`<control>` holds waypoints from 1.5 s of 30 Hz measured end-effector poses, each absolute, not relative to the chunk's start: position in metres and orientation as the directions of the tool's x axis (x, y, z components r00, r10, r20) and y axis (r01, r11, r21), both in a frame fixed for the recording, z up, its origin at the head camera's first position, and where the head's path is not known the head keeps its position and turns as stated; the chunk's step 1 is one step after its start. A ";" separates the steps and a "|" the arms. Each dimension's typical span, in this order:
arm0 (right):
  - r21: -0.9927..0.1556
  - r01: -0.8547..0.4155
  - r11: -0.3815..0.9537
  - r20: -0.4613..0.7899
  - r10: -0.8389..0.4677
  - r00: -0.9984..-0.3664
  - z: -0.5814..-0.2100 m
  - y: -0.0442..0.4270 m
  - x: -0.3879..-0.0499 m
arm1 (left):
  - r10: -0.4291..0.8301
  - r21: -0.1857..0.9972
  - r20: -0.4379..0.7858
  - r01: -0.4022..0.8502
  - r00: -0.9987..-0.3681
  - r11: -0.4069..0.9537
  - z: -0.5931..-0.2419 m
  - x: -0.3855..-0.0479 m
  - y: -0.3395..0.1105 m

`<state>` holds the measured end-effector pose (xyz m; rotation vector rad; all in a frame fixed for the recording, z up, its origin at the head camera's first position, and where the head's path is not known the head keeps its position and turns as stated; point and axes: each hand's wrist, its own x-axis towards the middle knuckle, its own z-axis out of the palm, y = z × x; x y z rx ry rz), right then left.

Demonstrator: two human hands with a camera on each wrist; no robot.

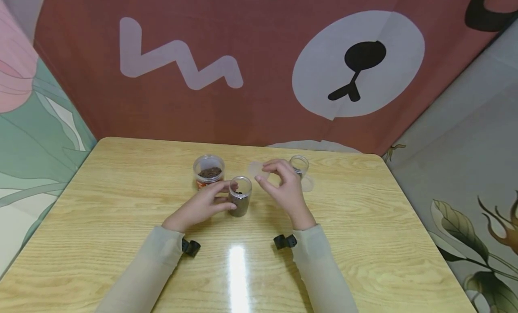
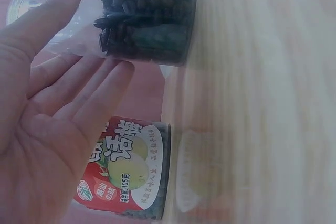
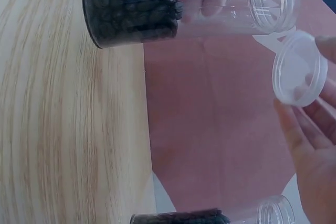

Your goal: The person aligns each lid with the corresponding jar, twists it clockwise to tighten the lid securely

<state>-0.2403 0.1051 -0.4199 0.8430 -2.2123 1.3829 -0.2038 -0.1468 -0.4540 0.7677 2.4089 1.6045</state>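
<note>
Jar in hand: clear, cylindrical jar (image 1: pixel 239 207), upright on the worktop (image 1: pixel 121 191), its mouth uncovered.
Jar contents: dark beans (image 3: pixel 131 9), filling roughly the lower half; the wall above is transparent.
Left hand: left hand (image 1: pixel 201 206), partly closed about the jar, thumb on the near side and fingers on the far side.
Right hand: right hand (image 1: pixel 287 189), raised, thumb and fingers bent in a pinch around the rim of one lid.
Held lid: round, translucent lid (image 3: pixel 300 69), gripped at its edge; to the right of the jar's mouth, near it and apart from it.
Second jar: clear rear jar (image 1: pixel 300 163), on the worktop beyond the right hand, with dark contents.
Loose lid: pale, round disc (image 1: pixel 308 184), flat on the worktop just beside the rear jar.
Tub: wide, clear tub (image 1: pixel 209 181), behind the left hand, containing brown pieces (image 1: pixel 210 172).
Tub label: red and white label (image 2: pixel 147 174) with yellow-green fruit and Chinese characters, marked 105克.
Wrists: pale sleeves (image 1: pixel 133 277), each with a small black device (image 1: pixel 191 248) at the cuff.
Surface: light wood grain, a bright streak of reflected light at the near side.
Backdrop: reddish-brown cloth (image 1: pixel 263 106) printed with a white animal muzzle.
</note>
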 end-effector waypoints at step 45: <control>-0.478 -0.875 0.083 0.738 -0.502 -0.451 -0.423 0.092 -0.238 | 0.491 0.864 0.185 0.379 -0.852 0.332 -0.455 -0.204 -0.150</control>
